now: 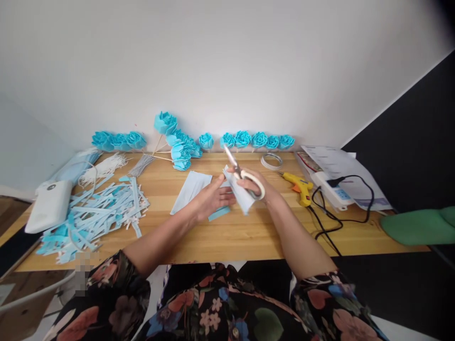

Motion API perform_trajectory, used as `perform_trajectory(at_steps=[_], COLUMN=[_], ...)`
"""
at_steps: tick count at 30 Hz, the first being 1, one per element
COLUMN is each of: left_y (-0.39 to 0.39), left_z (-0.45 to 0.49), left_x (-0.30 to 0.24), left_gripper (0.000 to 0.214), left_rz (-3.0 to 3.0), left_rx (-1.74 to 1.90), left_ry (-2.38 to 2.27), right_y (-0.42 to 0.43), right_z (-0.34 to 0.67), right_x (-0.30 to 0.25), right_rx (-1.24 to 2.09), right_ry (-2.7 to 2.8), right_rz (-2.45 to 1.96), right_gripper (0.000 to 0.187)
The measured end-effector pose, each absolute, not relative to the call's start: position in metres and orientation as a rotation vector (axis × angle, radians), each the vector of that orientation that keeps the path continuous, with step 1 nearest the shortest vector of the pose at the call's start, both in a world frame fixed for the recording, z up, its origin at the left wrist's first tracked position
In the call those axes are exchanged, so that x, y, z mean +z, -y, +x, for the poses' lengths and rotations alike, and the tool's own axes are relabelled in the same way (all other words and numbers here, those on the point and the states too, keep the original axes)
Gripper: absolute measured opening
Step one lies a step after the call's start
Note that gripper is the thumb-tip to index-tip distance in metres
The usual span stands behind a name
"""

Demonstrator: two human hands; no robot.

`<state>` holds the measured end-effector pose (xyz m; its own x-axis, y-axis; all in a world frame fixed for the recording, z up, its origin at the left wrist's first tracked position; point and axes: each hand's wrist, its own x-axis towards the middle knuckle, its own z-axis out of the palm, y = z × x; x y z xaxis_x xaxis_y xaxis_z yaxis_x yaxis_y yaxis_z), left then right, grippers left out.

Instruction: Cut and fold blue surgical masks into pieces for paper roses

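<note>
My right hand (pixel 259 182) is closed around a pair of scissors (pixel 259 189) with white handles, the blades pointing up and away to the left. A pale blue pleated sheet, like a face mask (pixel 242 195), hangs under the scissors against the same hand. My left hand (pixel 215 196) is beside that sheet, thumb and fingers apart; whether its fingertips touch the sheet is unclear. More pleated mask sheets (pixel 190 189) lie flat on the table left of my left hand. A bright blue strip (pixel 218 214) rests on the wood beneath my left fingers.
Blue fabric flowers (pixel 242 139) line the wall, several on sticks. Cut strips (pixel 103 208) heap on the left near a white device (pixel 50 206). Rightward are a tape roll (pixel 271 161), yellow glue gun (pixel 301 188), power strip (pixel 332 190) with black cords, papers and a green object (pixel 417 227).
</note>
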<state>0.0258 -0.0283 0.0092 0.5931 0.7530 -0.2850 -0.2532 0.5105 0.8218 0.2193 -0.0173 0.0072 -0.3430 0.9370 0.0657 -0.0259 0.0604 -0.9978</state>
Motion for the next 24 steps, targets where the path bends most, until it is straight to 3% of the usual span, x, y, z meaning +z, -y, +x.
perform_trajectory(at_steps=[6,9,12,15,17,24], left_y=[0.018,0.018,0.016,0.011,0.009,0.007], left_z=[0.029,0.026,0.023,0.016,0.010,-0.007], left_x=[-0.002,-0.006,-0.006,-0.002,0.001,0.000], left_gripper=[0.058,0.026,0.029,0.027,0.025,0.019], left_rz=[0.794,0.745,0.664,0.628,0.627,0.576], left_rx=[0.658,0.766,0.851,0.882,0.891,0.956], left_ry=[-0.471,-0.540,-0.672,-0.720,-0.713,-0.718], right_y=[0.023,0.022,0.016,0.011,0.009,0.023], right_z=[0.204,0.214,0.232,0.249,0.258,0.267], right_x=[0.009,0.014,0.020,0.023,0.022,0.027], right_rx=[1.572,1.489,1.189,0.496,0.211,-0.020], right_ry=[1.487,1.477,1.613,1.851,2.040,2.340], right_rz=[-0.914,-0.943,-1.149,-1.611,-1.849,-2.235], right_gripper=[0.062,0.066,0.068,0.054,0.046,0.037])
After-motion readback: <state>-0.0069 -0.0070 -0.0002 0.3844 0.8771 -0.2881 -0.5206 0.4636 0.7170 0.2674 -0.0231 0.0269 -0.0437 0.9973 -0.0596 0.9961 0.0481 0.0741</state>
